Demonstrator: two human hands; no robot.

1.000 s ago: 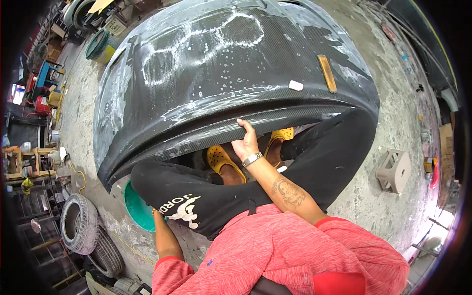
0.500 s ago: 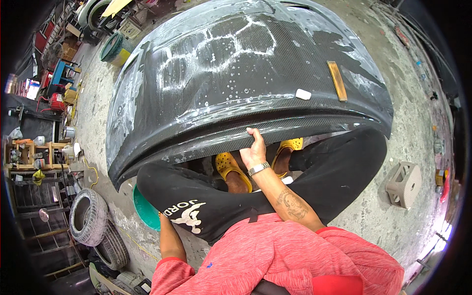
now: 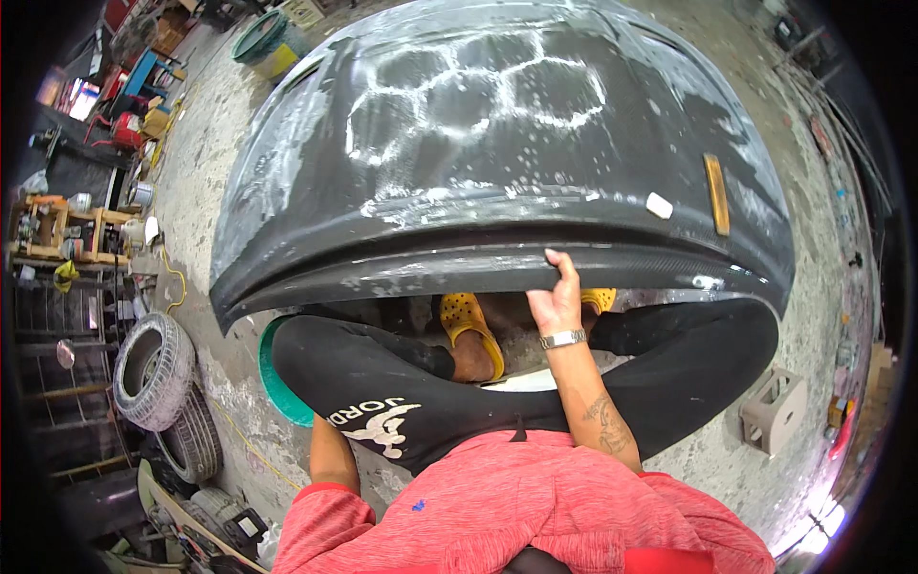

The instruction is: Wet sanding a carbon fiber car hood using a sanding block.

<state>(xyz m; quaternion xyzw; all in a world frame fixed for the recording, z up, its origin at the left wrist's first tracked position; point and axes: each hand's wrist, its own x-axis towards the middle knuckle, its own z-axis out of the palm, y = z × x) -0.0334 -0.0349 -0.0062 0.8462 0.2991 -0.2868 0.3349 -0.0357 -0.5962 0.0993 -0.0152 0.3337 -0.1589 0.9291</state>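
In front of me lies a dark carbon-fibre car hood (image 3: 497,153), wet and whitish in patches, with white honeycomb-like lines on its upper face. My right hand (image 3: 557,301) grips its near edge, thumb on top and fingers curled underneath, out of sight. A metal-banded watch (image 3: 562,339) circles that wrist. On the hood, to the right of the hand, rest a small white block (image 3: 659,205) and a narrow wooden block (image 3: 716,195). My left forearm (image 3: 333,454) reaches down beside a green tub (image 3: 277,387); the left hand itself is hidden behind my thigh.
My feet, in yellow clogs (image 3: 470,330), are under the hood's near edge, between my bent knees. A beige plastic stool (image 3: 773,411) stands at right. Two tyres (image 3: 153,371) lean at left, near a yellow cord (image 3: 177,277). A bucket (image 3: 265,46) stands beyond the hood's far left.
The view has turned, so the hood sits more level in it. My right hand appears further right in the picture, at about the same spot on the edge. The left hand stays hidden.
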